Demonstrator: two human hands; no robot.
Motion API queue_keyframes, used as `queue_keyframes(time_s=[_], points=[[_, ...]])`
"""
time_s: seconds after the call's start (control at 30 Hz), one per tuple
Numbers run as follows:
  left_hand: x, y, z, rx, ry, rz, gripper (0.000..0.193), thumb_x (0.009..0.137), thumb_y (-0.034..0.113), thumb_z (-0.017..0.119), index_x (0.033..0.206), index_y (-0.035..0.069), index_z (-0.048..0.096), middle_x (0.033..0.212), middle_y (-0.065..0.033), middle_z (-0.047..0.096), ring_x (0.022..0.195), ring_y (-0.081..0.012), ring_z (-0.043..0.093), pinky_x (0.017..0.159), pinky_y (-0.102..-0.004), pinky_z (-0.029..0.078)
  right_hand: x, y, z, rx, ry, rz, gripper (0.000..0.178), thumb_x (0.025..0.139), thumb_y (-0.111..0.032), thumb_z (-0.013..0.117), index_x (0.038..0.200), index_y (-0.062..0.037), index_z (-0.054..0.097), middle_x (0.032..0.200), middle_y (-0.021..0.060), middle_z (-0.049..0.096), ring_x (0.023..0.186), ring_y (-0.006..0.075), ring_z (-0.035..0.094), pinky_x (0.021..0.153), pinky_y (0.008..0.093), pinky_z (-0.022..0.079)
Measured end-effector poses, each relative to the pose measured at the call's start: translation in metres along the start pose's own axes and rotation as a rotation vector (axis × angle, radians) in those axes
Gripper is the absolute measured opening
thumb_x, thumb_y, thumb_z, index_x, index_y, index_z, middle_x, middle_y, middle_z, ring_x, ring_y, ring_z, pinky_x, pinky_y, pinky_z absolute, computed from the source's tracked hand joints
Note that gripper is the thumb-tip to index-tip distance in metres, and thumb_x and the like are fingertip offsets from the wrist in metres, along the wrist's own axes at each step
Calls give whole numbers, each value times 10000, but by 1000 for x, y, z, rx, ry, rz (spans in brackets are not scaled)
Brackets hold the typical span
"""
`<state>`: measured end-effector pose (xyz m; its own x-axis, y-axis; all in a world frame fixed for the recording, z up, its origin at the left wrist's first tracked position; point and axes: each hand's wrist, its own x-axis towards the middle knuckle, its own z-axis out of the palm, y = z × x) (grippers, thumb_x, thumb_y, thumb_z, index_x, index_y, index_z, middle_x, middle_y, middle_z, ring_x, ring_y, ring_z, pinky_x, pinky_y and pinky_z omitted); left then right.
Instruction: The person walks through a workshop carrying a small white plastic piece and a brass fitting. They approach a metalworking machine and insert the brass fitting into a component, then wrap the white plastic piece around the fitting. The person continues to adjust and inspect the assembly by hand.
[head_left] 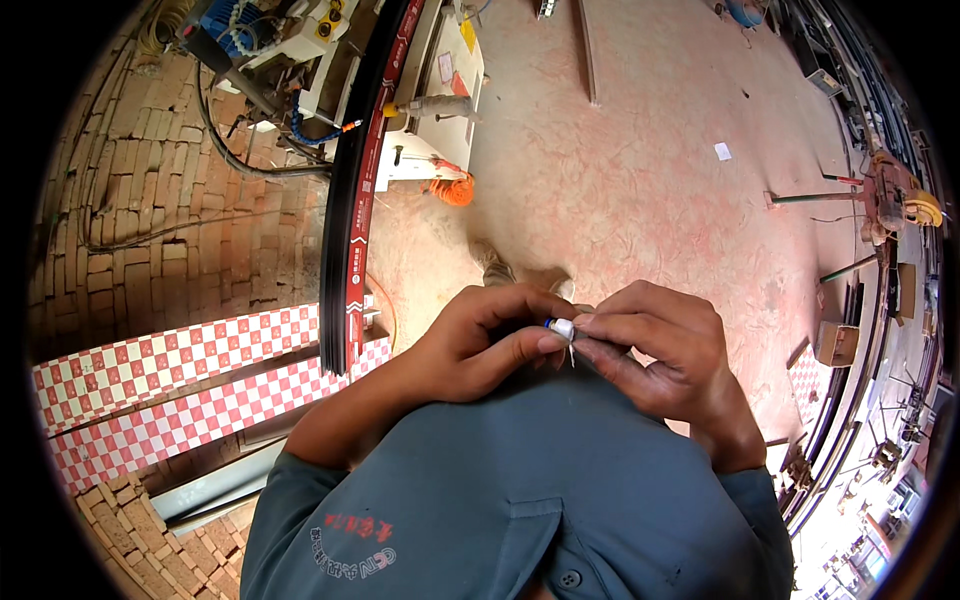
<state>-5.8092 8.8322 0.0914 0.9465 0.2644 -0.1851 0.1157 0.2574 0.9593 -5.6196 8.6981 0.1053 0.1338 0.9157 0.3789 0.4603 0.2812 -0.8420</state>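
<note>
Close in front of my chest, both hands meet at a small white object (564,328) with a blue and yellow end. Its exact kind is too small to tell. My left hand (500,335) pinches it between thumb and fingers. From the other side, the thumb and fingertips of my right hand (655,345) press together at its right end. A thin pale strip (572,357) hangs below it, between the hands. The fingers cover part of the object.
On the left, long black bars with red printed film (362,210) lie beside a machine (310,40). Red-and-white checkered panels (190,360) rest on bricks (150,200). An orange coil (453,190) hangs ahead. A red tool stand (885,195) and cardboard box (837,344) are right.
</note>
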Motion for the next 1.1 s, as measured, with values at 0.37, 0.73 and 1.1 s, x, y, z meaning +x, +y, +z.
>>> queue_keyframes(time_s=[0.37, 0.73, 1.1], points=[[-3, 2, -2, 48, -39, -95, 198, 1005, 60, 570, 1160, -50, 626, 902, -90, 682, 783, -114, 632, 692, -258, 504, 6, -5, -1, -155, -56, -64, 191, 740, -4, 777, 901, -32, 678, 803, 87, 641, 675, 258, 655, 569, 346, 528], [-2, 0, -5, 38, -107, -50, 224, 1013, 125, 585, 1191, -5, 624, 867, -48, 682, 777, -77, 594, 695, -240, 472, 7, 4, -6, 298, -105, 468, 162, 775, -6, 774, 902, -26, 676, 786, 39, 641, 618, 83, 574, 518, 236, 425], [3, -2, -1, -67, -54, 57, 228, 1019, 103, 559, 1188, -47, 586, 1086, -128, 667, 802, -133, 642, 697, -270, 523, 0, 26, 12, 110, 74, -279, 265, 757, 7, 809, 998, -49, 715, 827, 81, 647, 610, 125, 593, 506, 250, 465]])
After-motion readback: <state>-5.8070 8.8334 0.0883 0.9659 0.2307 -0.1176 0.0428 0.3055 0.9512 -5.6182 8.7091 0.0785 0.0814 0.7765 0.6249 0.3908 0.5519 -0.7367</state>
